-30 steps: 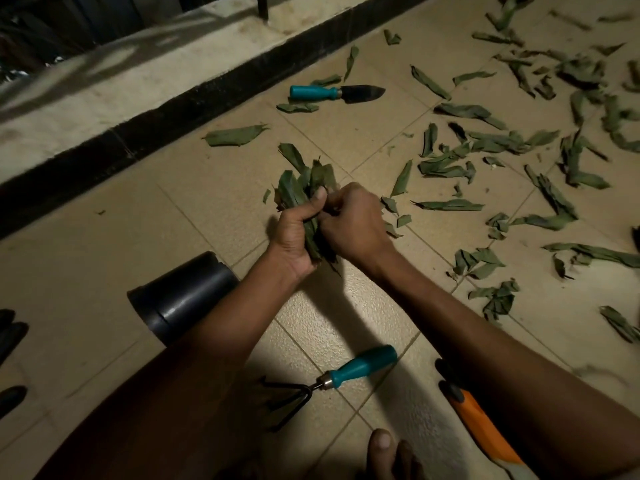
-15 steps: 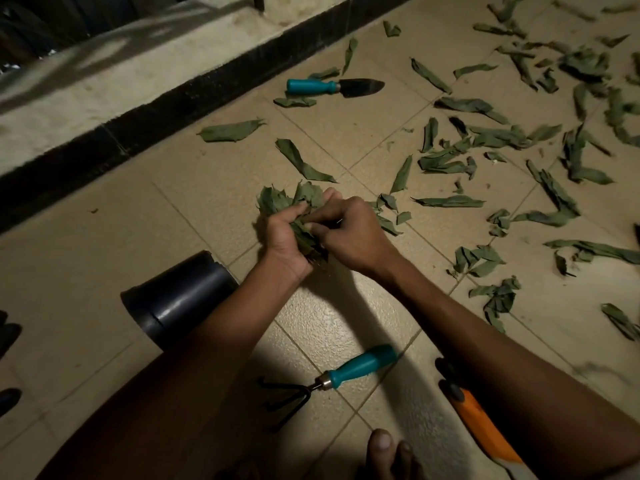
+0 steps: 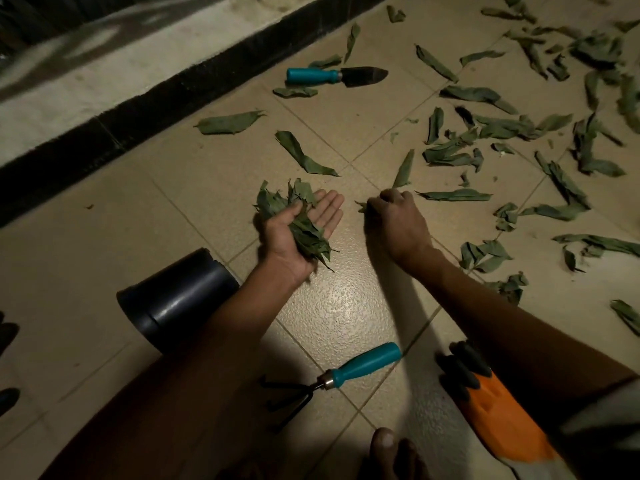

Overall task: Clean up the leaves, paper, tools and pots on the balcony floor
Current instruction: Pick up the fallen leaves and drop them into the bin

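Left hand: palm up, fingers extended, thumb pinning a leaf bundle so it serves as a collecting tray. Right hand: knuckles up, fingertips curled on a floor leaf, presumably next for the bundle. Loose leaves: strewn toward the floor's far right. Trowel: beside the black kerb. Hand rake, pot: near side, untouched.

Left hand palm up, fingers extended, thumb curled over a wad in the palm. Right hand palm down, fingers curled, low at the floor. Both forearms extended forward.
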